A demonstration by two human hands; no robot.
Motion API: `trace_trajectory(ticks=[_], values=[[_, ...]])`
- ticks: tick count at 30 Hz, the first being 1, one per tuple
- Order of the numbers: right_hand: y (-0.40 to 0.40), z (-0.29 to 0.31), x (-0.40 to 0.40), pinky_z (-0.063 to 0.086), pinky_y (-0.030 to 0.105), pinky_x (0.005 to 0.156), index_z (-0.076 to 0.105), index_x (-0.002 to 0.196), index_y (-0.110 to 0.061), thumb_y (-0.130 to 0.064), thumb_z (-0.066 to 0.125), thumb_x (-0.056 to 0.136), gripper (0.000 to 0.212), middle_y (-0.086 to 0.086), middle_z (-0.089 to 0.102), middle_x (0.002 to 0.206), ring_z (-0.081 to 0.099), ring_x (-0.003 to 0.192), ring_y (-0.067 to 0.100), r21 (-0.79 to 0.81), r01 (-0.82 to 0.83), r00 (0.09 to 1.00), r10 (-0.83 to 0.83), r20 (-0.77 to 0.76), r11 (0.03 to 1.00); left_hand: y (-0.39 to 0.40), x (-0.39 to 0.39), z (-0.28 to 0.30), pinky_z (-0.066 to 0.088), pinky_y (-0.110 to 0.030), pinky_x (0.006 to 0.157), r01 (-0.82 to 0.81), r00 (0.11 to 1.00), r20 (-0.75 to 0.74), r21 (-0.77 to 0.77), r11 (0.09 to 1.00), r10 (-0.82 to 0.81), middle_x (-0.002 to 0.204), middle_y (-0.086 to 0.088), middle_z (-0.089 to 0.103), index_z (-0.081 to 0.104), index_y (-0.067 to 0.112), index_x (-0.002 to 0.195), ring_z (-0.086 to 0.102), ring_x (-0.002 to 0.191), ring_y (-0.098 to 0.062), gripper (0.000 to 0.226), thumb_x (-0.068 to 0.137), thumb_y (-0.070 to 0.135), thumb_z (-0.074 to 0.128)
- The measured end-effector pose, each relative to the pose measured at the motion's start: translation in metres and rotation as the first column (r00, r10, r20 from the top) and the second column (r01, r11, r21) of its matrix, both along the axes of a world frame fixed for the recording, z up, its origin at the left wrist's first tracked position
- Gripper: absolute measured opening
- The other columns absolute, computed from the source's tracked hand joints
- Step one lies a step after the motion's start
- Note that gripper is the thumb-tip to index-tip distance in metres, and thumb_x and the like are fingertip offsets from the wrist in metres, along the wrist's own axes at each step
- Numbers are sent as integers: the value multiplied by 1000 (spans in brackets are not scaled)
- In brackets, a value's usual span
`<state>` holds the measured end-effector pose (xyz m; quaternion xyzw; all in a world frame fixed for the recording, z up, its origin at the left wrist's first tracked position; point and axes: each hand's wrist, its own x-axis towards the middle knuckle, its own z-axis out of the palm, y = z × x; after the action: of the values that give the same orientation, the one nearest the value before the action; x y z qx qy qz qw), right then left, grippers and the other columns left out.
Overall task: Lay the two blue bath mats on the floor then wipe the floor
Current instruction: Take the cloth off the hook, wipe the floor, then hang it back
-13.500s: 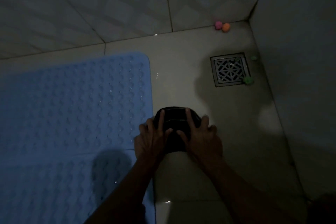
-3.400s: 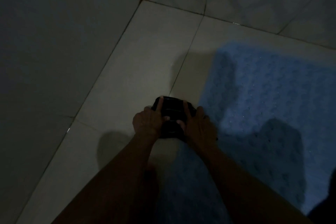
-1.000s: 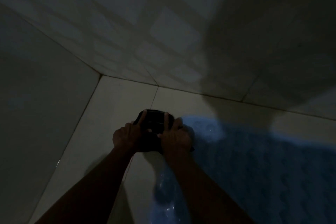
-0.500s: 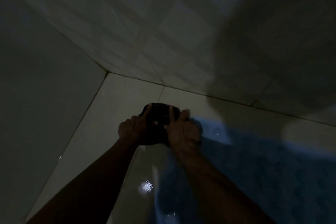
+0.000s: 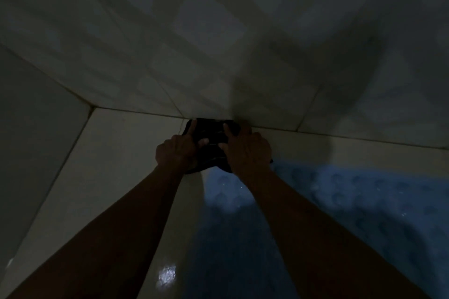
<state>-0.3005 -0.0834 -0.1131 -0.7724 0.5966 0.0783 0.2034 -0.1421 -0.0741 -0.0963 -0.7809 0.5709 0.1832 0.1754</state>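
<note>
Down at the foot of the tiled wall, both hands press a dark cloth flat on the pale floor, its far edge touching the wall's base. The left hand lies on the cloth's left side with its forefinger stretched forward and thumb laid across the fabric; the right hand covers the right side, fingers extended and spread. Neither hand curls round the cloth; they bear down on it with straight fingers. Just beside the cloth, to the right and nearer the person, a blue bath mat with a bumpy texture lies flat on the floor, under the right forearm. A small bright reflection glints on the floor between the forearms.
</note>
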Motion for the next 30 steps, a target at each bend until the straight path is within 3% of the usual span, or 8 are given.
trace_trajectory(ticks=[5, 14, 19, 25, 30], values=[[10, -1, -26, 44, 41, 92, 11, 159, -32, -51, 32, 104, 61, 19, 18, 159, 52, 118, 39, -53, 23, 999, -24, -25, 998, 3, -21, -4, 46, -40, 87, 15, 1000, -14, -48, 999, -15, 136, -16, 56, -8, 36, 158, 58, 118, -34, 84, 98, 60, 45], [22, -5, -66, 45, 39, 85, 14, 157, -39, -57, 30, 102, 60, 16, 31, 149, 57, 109, 38, -105, 92, 994, -97, -40, 990, 4, -60, -8, 39, -33, 71, 140, 990, 19, -116, 983, -139, 125, -12, 62, -2, 31, 160, 63, 108, -28, 76, 100, 62, 33], [24, -3, -90, 45, 39, 90, 11, 157, -39, -58, 28, 102, 61, 17, 20, 159, 56, 115, 39, -91, 117, 992, -122, -43, 989, 6, -81, -12, 38, -32, 74, 211, 978, 36, -175, 962, -208, 128, -10, 61, 8, 27, 160, 61, 111, -28, 73, 100, 64, 29], [29, -3, -123, 43, 36, 78, 13, 157, -40, -58, 29, 101, 60, 15, 32, 149, 59, 106, 37, -131, 133, 988, -142, -63, 982, 10, -114, -11, 42, -34, 80, 233, 971, -14, -191, 954, -240, 130, -10, 59, 8, 22, 160, 59, 115, -27, 71, 103, 58, 28], [33, -2, -141, 46, 40, 82, 12, 157, -41, -60, 27, 101, 60, 14, 33, 147, 58, 108, 38, -129, 162, 983, -171, -63, 978, 15, -133, -16, 38, -34, 75, 248, 965, -21, -234, 940, -260, 126, -12, 61, 4, 19, 161, 60, 111, -27, 72, 104, 57, 27]])
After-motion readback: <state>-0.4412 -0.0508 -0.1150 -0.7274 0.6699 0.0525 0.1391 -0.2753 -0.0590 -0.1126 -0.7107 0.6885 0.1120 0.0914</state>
